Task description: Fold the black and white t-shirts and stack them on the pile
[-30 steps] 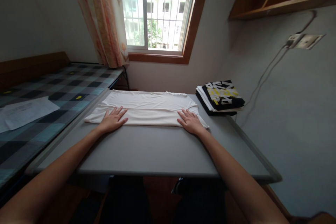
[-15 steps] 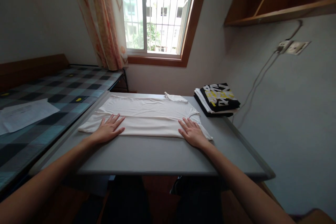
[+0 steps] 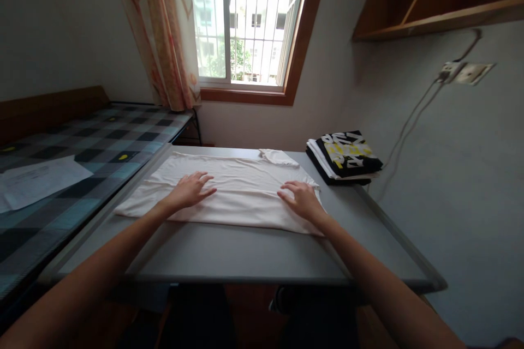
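So both hands were flat on the white t-shirt (image 3: pixel 229 191), which was laid out crosswise and folded lengthwise on the grey table (image 3: pixel 254 251). The left hand (image 3: pixel 189 191) rested palm down near the middle of the cloth, fingers spread loosely and pointing right. The right hand (image 3: pixel 302 200) was down at the shirt's right end, fingers slightly curled with the tips pressing into the fabric, not really pinching anything as far as I could tell. A sleeve (image 3: pixel 280 157) stuck out at the far edge, folded over on itself.

Stuff around it: a stack of folded clothes (image 3: pixel 344 157) sat at the far right of the table, apart from the shirt, black printed one on top. A bed with a checked cover (image 3: pixel 82 147) was right alongside the table on the left, with a sheet of paper (image 3: pixel 39 177) on it.

What I figured could go wrong: the fabric looked thin and slippery, so sliding a palm across it would likely drag the top layer and bunch it into creases. That loose sleeve could also flop back out of the fold. And the left end of the shirt lay close to the table edge, so a push that way might send it hanging off
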The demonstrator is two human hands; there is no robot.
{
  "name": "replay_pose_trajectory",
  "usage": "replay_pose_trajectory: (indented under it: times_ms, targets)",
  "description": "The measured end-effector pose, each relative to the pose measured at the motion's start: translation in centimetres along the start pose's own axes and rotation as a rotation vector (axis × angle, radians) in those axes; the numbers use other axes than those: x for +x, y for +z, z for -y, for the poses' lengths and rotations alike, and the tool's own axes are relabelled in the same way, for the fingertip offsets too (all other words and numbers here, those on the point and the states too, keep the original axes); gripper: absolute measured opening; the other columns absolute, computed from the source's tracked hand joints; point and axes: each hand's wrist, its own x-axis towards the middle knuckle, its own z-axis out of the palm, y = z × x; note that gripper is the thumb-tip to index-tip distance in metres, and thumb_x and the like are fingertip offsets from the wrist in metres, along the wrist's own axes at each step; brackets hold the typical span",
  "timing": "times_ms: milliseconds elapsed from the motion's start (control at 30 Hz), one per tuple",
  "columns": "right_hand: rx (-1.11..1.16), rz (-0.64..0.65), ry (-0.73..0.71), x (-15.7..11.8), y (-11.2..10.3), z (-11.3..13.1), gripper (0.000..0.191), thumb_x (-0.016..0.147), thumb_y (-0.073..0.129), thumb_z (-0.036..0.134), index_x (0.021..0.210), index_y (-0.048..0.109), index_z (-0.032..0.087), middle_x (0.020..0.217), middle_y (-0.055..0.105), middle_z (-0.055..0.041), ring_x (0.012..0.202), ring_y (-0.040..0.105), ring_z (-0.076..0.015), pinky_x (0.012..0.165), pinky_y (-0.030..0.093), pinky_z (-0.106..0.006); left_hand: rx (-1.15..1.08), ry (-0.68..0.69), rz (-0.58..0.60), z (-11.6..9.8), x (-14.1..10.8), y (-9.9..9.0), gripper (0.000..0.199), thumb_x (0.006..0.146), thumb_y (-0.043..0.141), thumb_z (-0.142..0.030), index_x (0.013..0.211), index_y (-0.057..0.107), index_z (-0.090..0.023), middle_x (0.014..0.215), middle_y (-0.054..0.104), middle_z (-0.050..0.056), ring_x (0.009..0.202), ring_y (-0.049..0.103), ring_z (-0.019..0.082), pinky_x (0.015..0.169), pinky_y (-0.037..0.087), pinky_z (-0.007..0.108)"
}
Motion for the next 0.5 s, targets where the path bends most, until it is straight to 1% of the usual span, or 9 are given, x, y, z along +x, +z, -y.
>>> replay_pose_trajectory:
  times_ms: [100,200,267,333,400,500]
  targets:
    - [0.006,-0.015,0.07,4.8,0.1,-0.8,0.028,0.09,0.053,0.036,0.103,0.073,0.022,0.116,0.07,-0.0097,0.107,0.063,-0.0262,0.099,0.041,-0.043,-0.035,-0.012,-0.015,-1.6,3.3,1.2,0.053,0.091,0.046,-0.057,0.126,0.061,-0.022,0.138,0.054,0.015,0.129,0.048,0.031,0.106,0.036,0.046]
    - [-0.009,0.007,0.165,9.3,0.9,-2.3,0.026,0.088,0.054,0.032,0.104,0.074,0.023,0.116,0.07,-0.0095,0.107,0.064,-0.0261,0.095,0.044,-0.038,-0.065,-0.068,-0.118,-2.5,5.1,2.5,0.045,0.094,0.046,-0.048,0.126,0.06,-0.02,0.14,0.052,0.016,0.13,0.045,0.033,0.108,0.032,0.053]
    - [-0.02,0.044,0.216,11.8,1.6,-3.6,0.028,0.087,0.053,0.028,0.104,0.074,0.023,0.114,0.071,-0.0095,0.106,0.064,-0.0256,0.093,0.045,-0.036,-0.076,-0.085,-0.166,-2.7,5.4,3.2,0.04,0.096,0.043,-0.042,0.122,0.062,-0.02,0.137,0.054,0.017,0.129,0.046,0.034,0.108,0.031,0.055]
    - [-0.023,0.057,0.252,13.8,2.3,-4.9,0.03,0.087,0.052,0.027,0.107,0.074,0.023,0.117,0.07,-0.0095,0.109,0.063,-0.0253,0.094,0.045,-0.034,-0.081,-0.081,-0.186,-2.7,5.2,3.7,0.037,0.097,0.041,-0.039,0.117,0.064,-0.02,0.133,0.057,0.016,0.126,0.049,0.032,0.107,0.032,0.054]
    - [-0.02,0.053,0.273,15.3,3.1,-6.0,0.035,0.087,0.053,0.029,0.117,0.07,0.022,0.125,0.066,-0.0112,0.114,0.061,-0.0259,0.096,0.044,-0.035,-0.077,-0.069,-0.194,-2.6,5.1,4.0,0.035,0.097,0.04,-0.039,0.114,0.064,-0.02,0.131,0.058,0.015,0.123,0.051,0.031,0.106,0.034,0.052]
    - [-0.01,0.068,0.303,17.0,4.1,-7.0,0.048,0.09,0.052,0.035,0.136,0.057,0.02,0.136,0.057,-0.0147,0.123,0.055,-0.0278,0.1,0.042,-0.038,-0.064,-0.057,-0.202,-2.5,5.0,4.1,0.033,0.096,0.043,-0.039,0.113,0.064,-0.02,0.13,0.058,0.015,0.122,0.051,0.03,0.105,0.035,0.05]
